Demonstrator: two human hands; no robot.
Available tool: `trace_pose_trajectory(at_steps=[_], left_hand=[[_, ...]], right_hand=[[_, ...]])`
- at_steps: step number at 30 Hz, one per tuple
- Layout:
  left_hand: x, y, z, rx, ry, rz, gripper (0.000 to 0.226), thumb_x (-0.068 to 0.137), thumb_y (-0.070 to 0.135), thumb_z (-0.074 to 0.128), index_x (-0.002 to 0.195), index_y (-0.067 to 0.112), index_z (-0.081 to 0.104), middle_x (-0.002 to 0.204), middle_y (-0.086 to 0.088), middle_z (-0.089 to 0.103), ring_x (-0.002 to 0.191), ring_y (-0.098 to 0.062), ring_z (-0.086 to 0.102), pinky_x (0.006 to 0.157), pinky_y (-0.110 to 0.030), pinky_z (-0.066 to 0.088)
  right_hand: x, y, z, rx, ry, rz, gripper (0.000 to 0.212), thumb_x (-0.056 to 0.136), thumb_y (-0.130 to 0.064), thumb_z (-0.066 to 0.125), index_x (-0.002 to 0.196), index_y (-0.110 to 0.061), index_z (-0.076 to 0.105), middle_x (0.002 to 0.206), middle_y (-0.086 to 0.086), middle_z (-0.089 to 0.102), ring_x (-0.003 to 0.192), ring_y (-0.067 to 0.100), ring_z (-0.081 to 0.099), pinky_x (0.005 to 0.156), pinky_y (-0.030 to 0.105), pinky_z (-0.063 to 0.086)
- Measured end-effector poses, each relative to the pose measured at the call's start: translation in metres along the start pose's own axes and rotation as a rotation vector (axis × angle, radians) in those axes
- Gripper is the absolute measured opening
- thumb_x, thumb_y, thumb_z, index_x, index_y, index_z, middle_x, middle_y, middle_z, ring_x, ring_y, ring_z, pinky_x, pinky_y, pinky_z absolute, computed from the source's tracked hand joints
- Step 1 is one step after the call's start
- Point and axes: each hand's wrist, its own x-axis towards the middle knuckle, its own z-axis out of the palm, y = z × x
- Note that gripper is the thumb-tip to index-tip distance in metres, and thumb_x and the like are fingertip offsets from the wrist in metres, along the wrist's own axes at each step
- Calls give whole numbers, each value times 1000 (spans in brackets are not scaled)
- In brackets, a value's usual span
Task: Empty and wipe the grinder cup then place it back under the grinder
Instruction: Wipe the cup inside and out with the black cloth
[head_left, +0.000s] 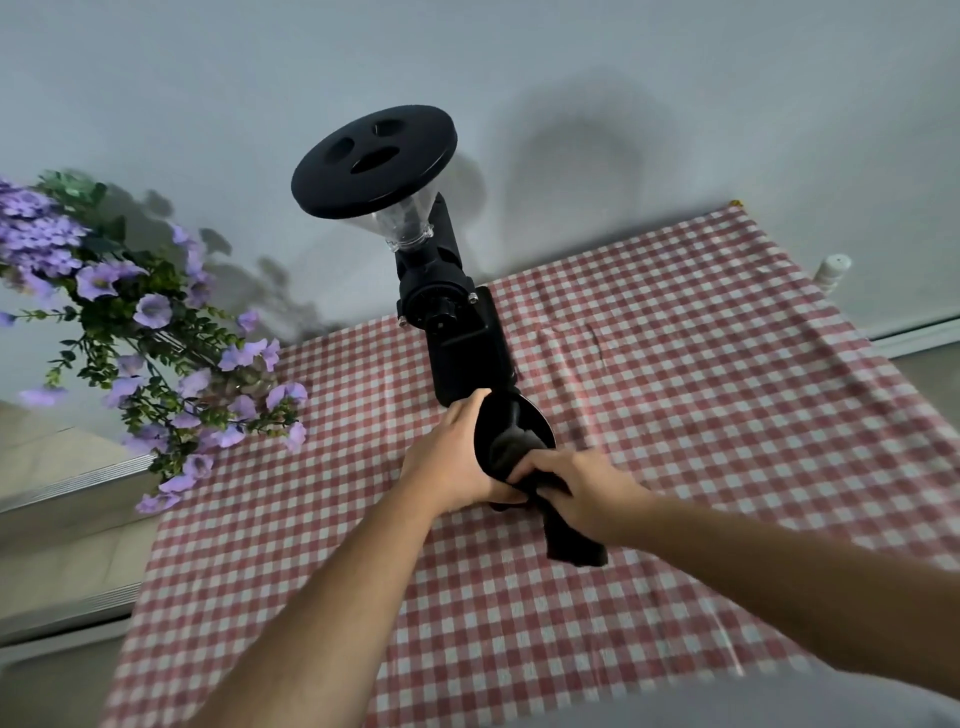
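Observation:
The black grinder cup (511, 421) is held above the table just in front of the grinder, its mouth tilted toward me. My left hand (452, 460) wraps around the cup's left side and bottom. My right hand (574, 486) grips a dark cloth (574, 545); one end of the cloth is pushed into the cup, the other end hangs below my wrist. The black grinder (452, 317) stands behind the cup at the back of the table, with a clear hopper and a round black lid (374, 158) on top.
A red and white checked tablecloth (701, 395) covers the table. A bunch of purple flowers (150, 332) leans in from the left, close to the grinder. A small white bottle (832, 270) stands by the wall at the far right. A pale wall rises behind.

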Motion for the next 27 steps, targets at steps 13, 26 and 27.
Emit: trace_pose_trajectory(at_steps=[13, 26, 27], left_hand=[[0, 3, 0, 8, 11, -1, 120, 44, 61, 85, 141, 42, 16, 148, 9, 32, 109, -16, 54, 70, -40, 57], [1, 2, 1, 31, 18, -15, 118, 40, 70, 77, 136, 45, 13, 145, 12, 34, 96, -10, 50, 62, -34, 55], [1, 1, 1, 30, 19, -11, 119, 40, 71, 76, 137, 45, 13, 145, 12, 34, 96, -10, 50, 61, -33, 55]], right_hand=[[19, 3, -41, -449, -188, 4, 37, 91, -6, 45, 110, -34, 60, 117, -2, 53, 87, 9, 48, 72, 24, 48], [28, 7, -20, -214, 170, 72, 49, 91, -18, 55, 132, -34, 33, 131, 4, 40, 107, 25, 56, 86, 38, 54], [27, 8, -17, -221, 200, 60, 47, 93, -18, 53, 133, -33, 34, 132, 5, 38, 107, 26, 56, 86, 38, 54]])
